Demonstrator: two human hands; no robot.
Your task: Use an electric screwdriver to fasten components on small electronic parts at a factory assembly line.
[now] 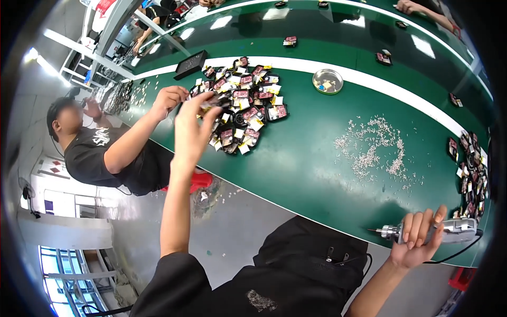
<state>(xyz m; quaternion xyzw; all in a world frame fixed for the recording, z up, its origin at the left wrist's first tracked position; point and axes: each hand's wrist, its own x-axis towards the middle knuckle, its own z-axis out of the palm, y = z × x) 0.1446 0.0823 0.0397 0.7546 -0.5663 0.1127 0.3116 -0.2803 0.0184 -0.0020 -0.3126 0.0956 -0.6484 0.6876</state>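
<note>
My left hand (193, 122) reaches out over the near edge of the green table (296, 158) to a pile of small black and red parts with yellow and white tags (245, 100). Its fingertips pinch one small part at the pile's left edge. My right hand (416, 240) is low at the right, wrapped around a silver electric screwdriver (449, 231) whose bit points left, just above the table's near edge. A co-worker's hand (168, 99) touches the same pile from the left, close to my left hand.
A co-worker in a black shirt (92, 156) sits at the left. A round metal dish (327, 81) stands beyond the pile. Small white screws (375, 148) lie scattered mid-table. A black tray (190, 64) and another pile of parts (471, 169) flank the area.
</note>
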